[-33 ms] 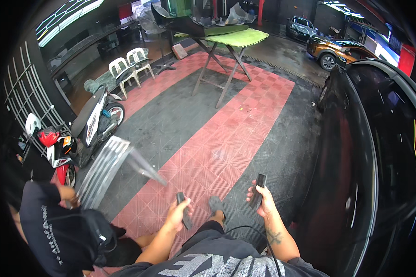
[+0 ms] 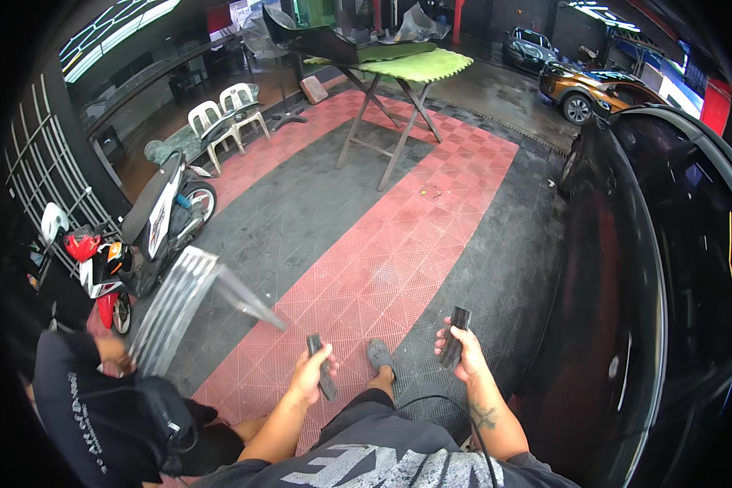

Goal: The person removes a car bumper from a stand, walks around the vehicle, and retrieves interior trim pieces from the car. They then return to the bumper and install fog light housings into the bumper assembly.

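My left hand (image 2: 307,376) is closed around a short, flat black bar (image 2: 315,345) that stands out above and below the fingers. A similar dark rectangular piece (image 2: 458,322) is gripped upright in my right hand (image 2: 462,356), the thumb lying along it. What kind of pieces these are I cannot make out. Both hands are held apart in front of my body, over the tiled floor. To the left, a co-worker in a black shirt (image 2: 81,407) grips a clear, ribbed sheet (image 2: 169,313), which is smeared by motion.
A black car (image 2: 602,276) stands close on my right. Ahead is a folding-leg stand (image 2: 398,134) with a green mat (image 2: 423,67) and a black panel (image 2: 301,41) on it. A motorcycle (image 2: 163,211) and white plastic chairs (image 2: 207,118) are at the left. Red and dark tiles (image 2: 382,268) cover the floor.
The co-worker and the ribbed sheet have shifted slightly down and to the left in view. My hands hold the same black pieces in nearly the same place.
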Available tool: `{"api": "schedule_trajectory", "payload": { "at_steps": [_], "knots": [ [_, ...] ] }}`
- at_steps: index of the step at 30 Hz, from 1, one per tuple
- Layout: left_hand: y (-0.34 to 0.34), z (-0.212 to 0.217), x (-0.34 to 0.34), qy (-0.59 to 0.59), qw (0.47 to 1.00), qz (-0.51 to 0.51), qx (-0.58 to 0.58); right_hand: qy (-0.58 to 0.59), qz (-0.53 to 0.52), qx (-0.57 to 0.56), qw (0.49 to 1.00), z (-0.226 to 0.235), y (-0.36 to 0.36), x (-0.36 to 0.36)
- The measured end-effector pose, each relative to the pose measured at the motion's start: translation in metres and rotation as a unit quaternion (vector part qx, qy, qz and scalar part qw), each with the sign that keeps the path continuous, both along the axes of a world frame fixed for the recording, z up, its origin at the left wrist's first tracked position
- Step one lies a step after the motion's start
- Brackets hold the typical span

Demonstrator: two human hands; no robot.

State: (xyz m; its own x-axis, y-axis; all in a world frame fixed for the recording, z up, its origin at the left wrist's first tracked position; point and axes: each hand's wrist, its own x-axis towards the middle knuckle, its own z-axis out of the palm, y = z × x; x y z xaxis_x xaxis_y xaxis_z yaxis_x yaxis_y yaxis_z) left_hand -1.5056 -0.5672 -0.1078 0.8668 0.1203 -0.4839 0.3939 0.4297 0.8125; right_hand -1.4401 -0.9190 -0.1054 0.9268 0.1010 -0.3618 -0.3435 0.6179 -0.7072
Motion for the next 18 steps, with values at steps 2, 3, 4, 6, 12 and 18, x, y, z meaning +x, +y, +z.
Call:
{"api": "schedule_trajectory", "payload": {
  "at_steps": [2, 3, 4, 6, 12, 18],
  "knots": [
    [-0.005, 0.002, 0.08, 0.015, 1.0, 0.012, -0.008, 0.014, 0.043, -0.129, 0.991, -0.025, -0.024, 0.059],
    [-0.011, 0.007, 0.124, 0.022, 0.999, 0.015, -0.017, 0.022, 0.072, -0.223, 0.972, -0.042, -0.039, 0.091],
    [-0.011, 0.019, 0.177, 0.016, 0.999, 0.021, -0.021, 0.028, 0.106, -0.311, 0.944, -0.057, -0.052, 0.124],
    [-0.016, 0.032, 0.268, -0.012, 0.999, -0.029, -0.026, 0.103, 0.131, -0.577, 0.799, -0.129, -0.107, 0.137],
    [-0.03, 0.087, 0.505, -0.163, 0.958, -0.192, 0.136, 0.446, 0.159, -0.465, 0.748, -0.269, -0.21, 0.167],
    [-0.045, 0.068, 0.701, -0.213, 0.923, -0.227, 0.225, 0.444, 0.179, -0.403, 0.78, -0.271, -0.16, 0.383]
  ]
}}
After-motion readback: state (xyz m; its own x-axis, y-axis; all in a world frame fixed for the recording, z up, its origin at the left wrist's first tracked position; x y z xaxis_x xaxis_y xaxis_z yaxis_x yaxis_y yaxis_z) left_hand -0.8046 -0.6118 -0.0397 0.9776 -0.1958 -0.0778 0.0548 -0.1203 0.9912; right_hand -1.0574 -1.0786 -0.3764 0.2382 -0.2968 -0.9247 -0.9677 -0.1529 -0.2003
